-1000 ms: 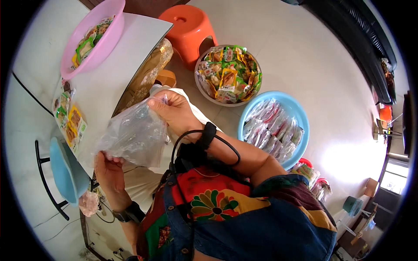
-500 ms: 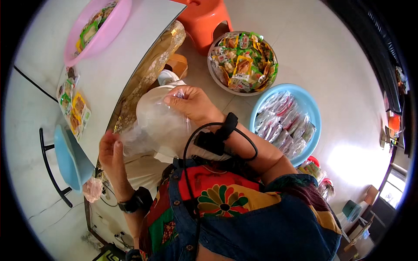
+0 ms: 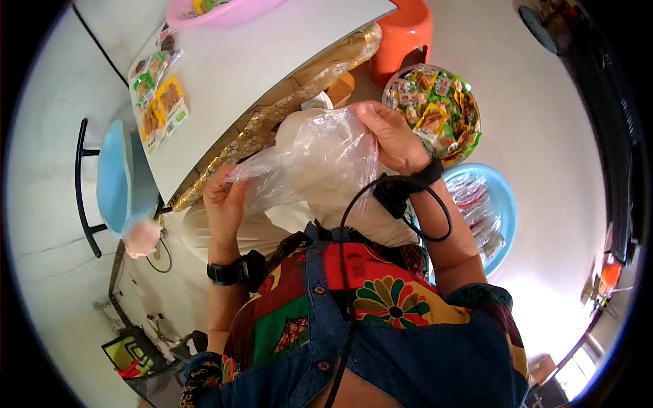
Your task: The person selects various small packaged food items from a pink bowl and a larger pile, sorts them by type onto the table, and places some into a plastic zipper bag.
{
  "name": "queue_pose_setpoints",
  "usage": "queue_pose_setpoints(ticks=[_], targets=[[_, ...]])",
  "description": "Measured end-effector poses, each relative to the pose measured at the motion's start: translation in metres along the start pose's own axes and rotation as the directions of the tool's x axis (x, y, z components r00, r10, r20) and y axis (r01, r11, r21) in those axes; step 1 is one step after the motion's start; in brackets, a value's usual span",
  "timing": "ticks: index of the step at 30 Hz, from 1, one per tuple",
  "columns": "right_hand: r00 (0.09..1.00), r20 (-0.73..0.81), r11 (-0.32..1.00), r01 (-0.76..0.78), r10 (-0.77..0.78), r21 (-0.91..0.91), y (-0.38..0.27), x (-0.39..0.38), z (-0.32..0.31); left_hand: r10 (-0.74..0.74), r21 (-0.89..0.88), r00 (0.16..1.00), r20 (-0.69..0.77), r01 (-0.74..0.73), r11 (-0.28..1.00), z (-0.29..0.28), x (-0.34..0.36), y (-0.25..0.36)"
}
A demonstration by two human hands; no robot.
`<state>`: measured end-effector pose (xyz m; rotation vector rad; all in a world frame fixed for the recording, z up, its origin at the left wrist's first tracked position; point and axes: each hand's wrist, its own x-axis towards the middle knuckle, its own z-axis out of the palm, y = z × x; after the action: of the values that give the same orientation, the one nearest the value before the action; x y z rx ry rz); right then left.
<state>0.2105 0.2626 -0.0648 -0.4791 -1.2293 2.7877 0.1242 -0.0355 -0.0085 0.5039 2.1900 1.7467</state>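
Note:
A clear plastic bag point(image 3: 309, 153) is stretched sideways above my lap, and nothing shows inside it. Its left end is pinched between the thumb and fingers of my left hand point(image 3: 226, 197). At the upper right edge, my right hand point(image 3: 394, 136) grips the film with the thumb on top. Both forearms come up from below, each with a black strap at the wrist. Several small snack packets point(image 3: 160, 102), yellow, green and clear, lie on the white table to the left of my hands.
A basin of snack packets point(image 3: 435, 119) stands on the floor beyond my right hand, by an orange stool point(image 3: 401, 41). Right of my forearm is a blue tub point(image 3: 507, 211) of clear-wrapped packs. A pink basin point(image 3: 231, 19) rests on the table; a light-blue basin point(image 3: 114, 177) sits left.
My hands have moved apart, pulling the bag wider and tauter. The right hand has shifted away from the left one. The whole view has swung, so the table and basins appear further right.

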Motion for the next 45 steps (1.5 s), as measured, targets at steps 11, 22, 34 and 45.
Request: queue_pose_setpoints(ticks=[11, 22, 34, 45], targets=[[0.991, -0.12, 0.945, 0.012, -0.053, -0.326, 0.009, -0.047, 0.033, -0.005, -0.151, 0.983, -0.184, -0.023, 0.988, 0.018, 0.0, 0.004], [0.974, -0.101, 0.882, 0.136, -0.202, -0.45, -0.001, -0.028, 0.035, -0.339, -0.345, 0.93, -0.142, 0.274, 0.898, 0.004, -0.006, -0.002], [0.991, -0.069, 0.898, 0.072, -0.113, -0.433, -0.003, -0.025, 0.034, 0.438, 0.566, 0.898, 0.042, -0.383, 0.73, 0.006, 0.012, -0.003], [0.993, -0.07, 0.862, 0.045, -0.093, -0.504, -0.002, -0.024, 0.029, 0.031, -0.216, 0.967, -0.252, -0.088, 0.972, 0.018, 0.003, -0.013]])
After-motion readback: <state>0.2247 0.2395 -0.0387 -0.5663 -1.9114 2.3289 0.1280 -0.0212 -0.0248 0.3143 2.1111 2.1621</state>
